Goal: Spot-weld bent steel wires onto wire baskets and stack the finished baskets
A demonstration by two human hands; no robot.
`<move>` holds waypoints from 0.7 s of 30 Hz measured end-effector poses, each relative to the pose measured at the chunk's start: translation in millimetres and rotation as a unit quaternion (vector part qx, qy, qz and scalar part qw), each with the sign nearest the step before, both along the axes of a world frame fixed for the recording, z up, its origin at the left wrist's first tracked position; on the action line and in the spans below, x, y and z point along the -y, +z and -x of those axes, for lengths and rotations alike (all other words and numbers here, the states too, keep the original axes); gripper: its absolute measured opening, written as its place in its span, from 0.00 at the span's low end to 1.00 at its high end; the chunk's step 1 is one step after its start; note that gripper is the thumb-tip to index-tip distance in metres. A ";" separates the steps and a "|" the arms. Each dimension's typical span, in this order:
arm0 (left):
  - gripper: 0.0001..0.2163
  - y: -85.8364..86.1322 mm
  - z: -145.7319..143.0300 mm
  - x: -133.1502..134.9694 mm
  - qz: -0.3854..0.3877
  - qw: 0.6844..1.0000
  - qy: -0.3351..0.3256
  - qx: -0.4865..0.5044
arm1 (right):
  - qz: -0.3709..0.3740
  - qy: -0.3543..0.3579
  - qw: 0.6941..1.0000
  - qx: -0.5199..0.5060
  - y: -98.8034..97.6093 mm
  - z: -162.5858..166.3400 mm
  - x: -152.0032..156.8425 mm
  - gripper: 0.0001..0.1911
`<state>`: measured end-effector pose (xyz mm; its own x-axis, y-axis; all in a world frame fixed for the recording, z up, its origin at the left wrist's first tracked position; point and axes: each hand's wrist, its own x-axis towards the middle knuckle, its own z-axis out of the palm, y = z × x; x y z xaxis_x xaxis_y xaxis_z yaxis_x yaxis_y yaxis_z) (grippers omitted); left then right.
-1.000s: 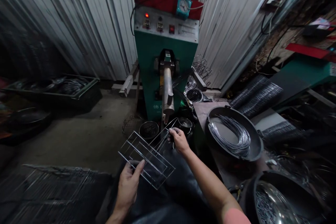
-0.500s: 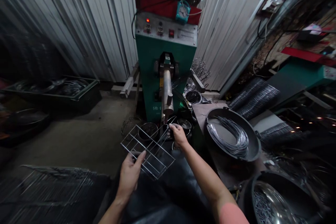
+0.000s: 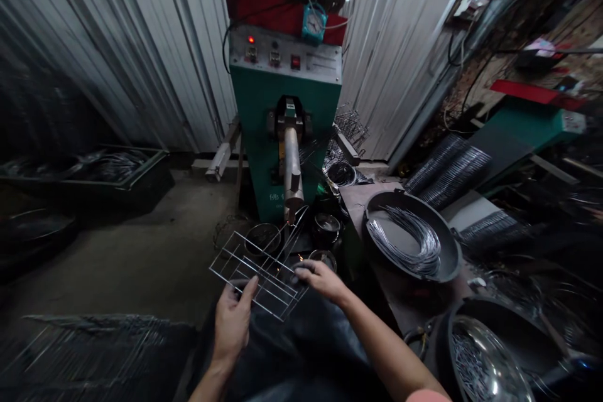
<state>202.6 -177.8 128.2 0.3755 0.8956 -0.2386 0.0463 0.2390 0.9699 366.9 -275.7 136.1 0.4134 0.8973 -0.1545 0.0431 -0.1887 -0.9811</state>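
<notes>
A flat rectangular grid of thin, bright steel wire [image 3: 257, 276], made of long straight rods crossed by a few shorter ones, is held out level in front of the person, just below the welding tip of a green spot-welding machine [image 3: 282, 107]. The left hand [image 3: 233, 320] is half closed, its fingers curled around the near edge of the grid. The right hand [image 3: 320, 279] lies palm down at the grid's right end, fingers together and slightly bent; whether it grips the wire or only touches it, I cannot tell. A smooth steel cylinder [image 3: 292, 163] projects from the front of the machine, and its narrow tip reaches down close to the far end of the grid. Round, dark metal bowls [image 3: 262, 239] sit on the floor at the machine's base. Right of the machine, a wide black pan [image 3: 452, 257] on a worn metal table [image 3: 358, 207] holds a loose coil of shiny wire [image 3: 414, 245], and a deep steel bowl [image 3: 485, 358] nearer the person is filled with short wire pieces. Left of the machine stands a dark crate of wire [image 3: 108, 182]. Ribbed corrugated metal sheeting [image 3: 141, 56] rises behind it.
</notes>
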 end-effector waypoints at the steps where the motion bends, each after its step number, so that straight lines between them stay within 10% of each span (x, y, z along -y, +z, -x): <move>1: 0.21 -2.3 1.0 0.0 -0.008 1.000 -0.001 -0.008 | 0.003 0.012 0.999 0.032 -1.3 5.2 4.7 0.18; 14: 0.23 -0.6 -4.3 -10.7 -0.026 0.999 0.024 -0.001 | -0.013 -0.030 0.993 0.113 -2.4 14.3 -15.6 0.14; 21: 0.21 0.8 -6.1 -15.7 -0.003 1.000 0.018 0.000 | -0.055 -0.037 0.998 -0.006 -8.4 20.0 -12.6 0.18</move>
